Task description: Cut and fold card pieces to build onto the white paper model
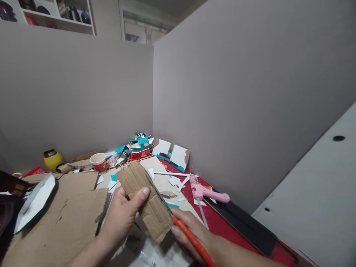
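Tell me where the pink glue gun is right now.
In the head view, the pink glue gun is right of centre, beyond the right hand, between it and the grey partition.

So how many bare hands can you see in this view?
2. The left hand grips the flat brown corrugated cardboard piece; the right hand is at its lower right edge, holding a slender orange-red handle. Neither is hidden, though some fingers are.

Beside the left grip (126,204), air above the cardboard sheet (75,207) is open. A glue gun (207,193) (handle rightward) obstructs the right; a dim dark object (12,183) possibly blocks far left.
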`<act>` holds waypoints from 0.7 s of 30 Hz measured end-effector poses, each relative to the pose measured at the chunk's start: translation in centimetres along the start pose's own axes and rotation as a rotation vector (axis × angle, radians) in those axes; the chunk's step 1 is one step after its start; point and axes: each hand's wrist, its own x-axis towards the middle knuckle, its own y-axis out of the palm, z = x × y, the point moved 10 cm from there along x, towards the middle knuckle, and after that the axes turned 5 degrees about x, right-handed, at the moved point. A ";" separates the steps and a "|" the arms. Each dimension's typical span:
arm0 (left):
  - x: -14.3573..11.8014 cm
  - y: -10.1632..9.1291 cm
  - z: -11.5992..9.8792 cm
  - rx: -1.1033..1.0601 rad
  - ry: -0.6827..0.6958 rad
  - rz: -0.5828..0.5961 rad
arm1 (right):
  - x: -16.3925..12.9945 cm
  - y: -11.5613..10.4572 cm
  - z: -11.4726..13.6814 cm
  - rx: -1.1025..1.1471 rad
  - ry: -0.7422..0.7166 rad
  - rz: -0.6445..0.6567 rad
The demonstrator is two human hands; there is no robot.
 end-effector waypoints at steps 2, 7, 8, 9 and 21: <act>0.0 -0.1 0.0 -0.007 -0.006 -0.004 | -0.1 0.2 -0.2 0.021 0.009 0.002; 0.2 0.4 0.5 -0.019 -0.019 0.053 | -0.2 0.7 -0.6 0.079 0.020 -0.004; 0.2 0.4 0.5 -0.027 -0.024 0.059 | -0.3 0.7 -0.8 0.089 0.027 -0.006; 0.3 0.4 0.5 -0.037 -0.028 0.062 | -0.3 0.8 -1.0 0.096 0.035 -0.006; 0.4 -0.3 -0.8 0.003 0.033 0.017 | -0.5 0.2 0.2 -0.087 -0.019 0.032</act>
